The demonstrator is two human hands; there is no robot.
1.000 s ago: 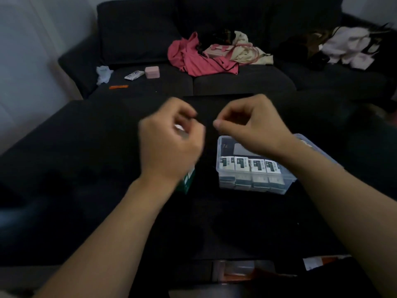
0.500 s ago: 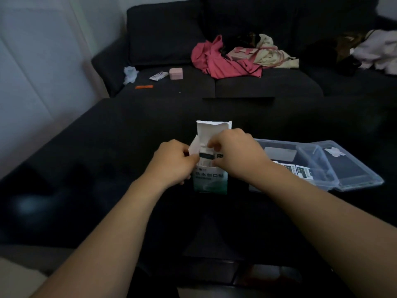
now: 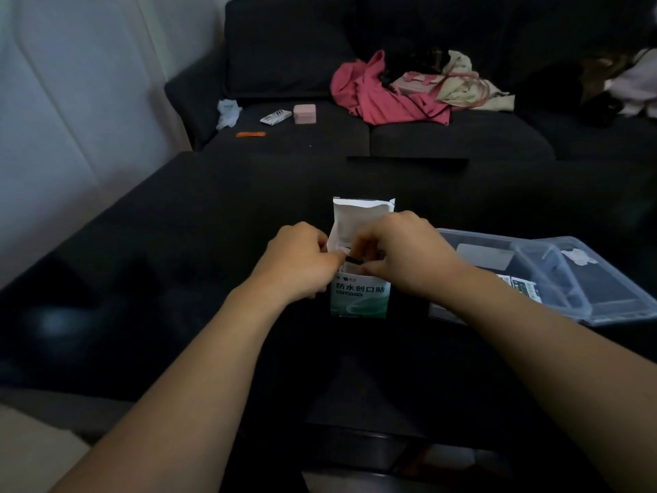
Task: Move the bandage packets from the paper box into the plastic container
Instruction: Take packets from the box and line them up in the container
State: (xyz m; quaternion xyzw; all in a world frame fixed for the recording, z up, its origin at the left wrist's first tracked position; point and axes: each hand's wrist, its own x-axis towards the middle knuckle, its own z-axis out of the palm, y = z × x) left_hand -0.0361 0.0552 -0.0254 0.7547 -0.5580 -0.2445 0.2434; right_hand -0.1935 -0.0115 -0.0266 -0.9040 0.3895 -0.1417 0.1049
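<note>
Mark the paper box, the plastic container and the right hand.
paper box (image 3: 359,302), head view, green printed front.
plastic container (image 3: 554,307), head view, clear near wall.
right hand (image 3: 409,254), head view, back of hand.

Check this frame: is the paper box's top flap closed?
No. The paper box stands with its flap raised, both hands at its opening.
</note>
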